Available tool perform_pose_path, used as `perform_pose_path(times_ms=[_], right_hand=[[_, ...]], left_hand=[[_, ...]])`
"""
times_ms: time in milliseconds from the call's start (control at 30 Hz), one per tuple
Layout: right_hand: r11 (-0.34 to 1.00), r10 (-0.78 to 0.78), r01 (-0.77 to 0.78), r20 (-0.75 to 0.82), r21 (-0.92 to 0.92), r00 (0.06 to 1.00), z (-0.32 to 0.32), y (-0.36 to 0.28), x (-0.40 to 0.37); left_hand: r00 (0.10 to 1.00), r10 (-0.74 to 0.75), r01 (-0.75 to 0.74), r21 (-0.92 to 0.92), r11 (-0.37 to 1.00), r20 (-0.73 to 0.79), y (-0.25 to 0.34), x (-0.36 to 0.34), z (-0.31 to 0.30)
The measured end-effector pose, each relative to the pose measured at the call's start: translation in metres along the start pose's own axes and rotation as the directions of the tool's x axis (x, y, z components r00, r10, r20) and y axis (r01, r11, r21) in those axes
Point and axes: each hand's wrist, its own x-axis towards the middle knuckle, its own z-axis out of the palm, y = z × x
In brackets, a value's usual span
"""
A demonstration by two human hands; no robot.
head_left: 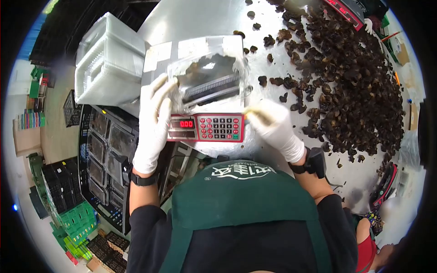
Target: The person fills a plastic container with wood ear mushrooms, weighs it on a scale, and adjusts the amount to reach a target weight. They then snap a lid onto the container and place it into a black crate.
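Note:
A red-framed digital scale [207,127] showing 0.00 stands on the metal table in front of me. On its pan lies a clear plastic tray [209,98], tilted, with dark contents or dark reflections at its far side. My left hand [154,113], in a white glove, has its fingertips and thumb at the tray's left edge. My right hand [273,123], gloved too and slightly blurred, has its fingers drawn together by the scale's right corner; what they hold, if anything, I cannot tell.
A large heap of dark wood ear mushrooms [350,86] covers the table's right side. Stacked clear trays [109,63] stand left of the scale. Filled, wrapped trays sit in a black crate [107,164] below. Another red scale [348,13] and a person's gloved hand [368,26] show at the far edge.

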Motion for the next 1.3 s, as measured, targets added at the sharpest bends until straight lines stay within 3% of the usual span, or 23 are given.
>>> perform_pose_path(times_ms=[67,133,200,267,333,367,400,433,467,533,600,633,733,867,933,1000,1067,1133,1200,1233,1267,1300], right_hand=[[0.983,-0.183,0.182,0.041,0.026,0.982,0.023,-0.002,-0.015],[0.972,-0.229,0.234,0.215,0.003,0.949,0.040,-0.009,-0.028],[0.944,-0.318,0.329,0.268,0.005,0.909,0.049,-0.011,-0.035],[0.925,-0.330,0.367,0.276,-0.094,0.903,0.033,-0.012,-0.028],[0.894,-0.348,0.359,0.091,-0.267,0.933,0.018,0.022,-0.026],[0.905,-0.179,0.111,-0.129,-0.411,0.975,-0.002,0.072,-0.019],[0.951,0.003,-0.085,-0.266,-0.296,0.964,-0.016,0.081,-0.008],[0.900,0.094,-0.191,-0.254,-0.391,0.963,-0.031,0.098,-0.004],[0.804,0.070,-0.182,-0.214,-0.566,0.974,-0.041,0.115,-0.001],[0.767,0.122,-0.177,-0.130,-0.617,0.984,-0.046,0.123,0.005],[0.717,0.036,-0.076,-0.072,-0.693,0.997,-0.034,0.134,0.007],[0.697,0.073,-0.061,-0.013,-0.715,0.997,-0.029,0.137,0.008],[0.682,0.082,-0.099,-0.058,-0.725,0.995,-0.023,0.145,0.016],[0.960,0.068,-0.131,-0.247,-0.249,0.967,-0.020,0.083,0.036],[0.987,-0.127,0.091,-0.289,-0.134,0.949,-0.015,0.046,0.049],[0.977,-0.207,0.191,-0.220,-0.091,0.953,-0.005,0.014,0.064],[0.917,-0.375,0.330,-0.197,-0.224,0.906,0.012,0.007,0.083],[0.956,-0.266,0.240,-0.152,-0.166,0.952,0.020,-0.009,0.087],[0.939,-0.342,0.322,-0.244,-0.118,0.907,0.017,-0.003,0.078],[0.955,-0.295,0.276,-0.315,-0.105,0.902,0.011,0.001,0.068],[0.979,-0.200,0.168,-0.380,-0.115,0.903,0.009,0.011,0.055],[0.998,0.050,-0.033,-0.377,0.050,0.925,0.005,0.019,0.041]], left_hand=[[1.000,0.010,-0.010,0.012,1.000,-0.017,0.002,0.004,0.000],[0.999,0.028,-0.027,0.039,0.999,-0.030,0.002,0.004,0.000],[0.999,0.019,-0.019,0.006,1.000,-0.036,0.003,0.004,0.001],[0.998,-0.007,0.005,-0.028,1.000,-0.069,0.003,0.005,0.002],[0.996,-0.029,0.024,-0.054,0.998,-0.089,0.004,0.006,0.002],[0.995,-0.045,0.037,-0.088,0.995,-0.091,0.002,0.006,0.004],[0.996,-0.031,0.026,-0.058,0.998,-0.079,0.000,0.005,0.004],[0.997,-0.018,0.016,-0.029,0.999,-0.073,0.000,0.005,0.005],[0.997,-0.008,0.008,0.003,1.000,-0.070,0.001,0.004,0.006],[0.997,-0.008,0.008,0.005,1.000,-0.071,0.001,0.004,0.008],[0.997,-0.015,0.015,-0.001,1.000,-0.070,0.001,0.003,0.009],[0.997,-0.020,0.020,-0.009,1.000,-0.072,0.000,0.004,0.009],[0.996,-0.038,0.035,-0.036,0.999,-0.082,0.001,0.007,0.006],[0.992,-0.066,0.056,-0.090,0.994,-0.110,0.005,0.015,0.000],[0.990,-0.072,0.052,-0.170,0.984,-0.119,0.005,0.023,-0.001],[0.986,-0.109,0.081,-0.207,0.975,-0.128,0.009,0.029,0.000],[0.987,-0.087,0.053,-0.240,0.969,-0.132,0.008,0.036,0.000],[0.986,-0.101,0.069,-0.224,0.972,-0.136,0.011,0.036,0.000],[0.980,-0.134,0.093,-0.252,0.963,-0.148,0.012,0.029,-0.001],[0.991,-0.066,0.045,-0.173,0.984,-0.119,0.005,0.024,-0.006],[0.994,-0.080,0.067,-0.163,0.984,-0.072,0.001,0.016,-0.007],[0.995,-0.097,0.092,-0.154,0.984,-0.025,-0.003,0.006,-0.007]])
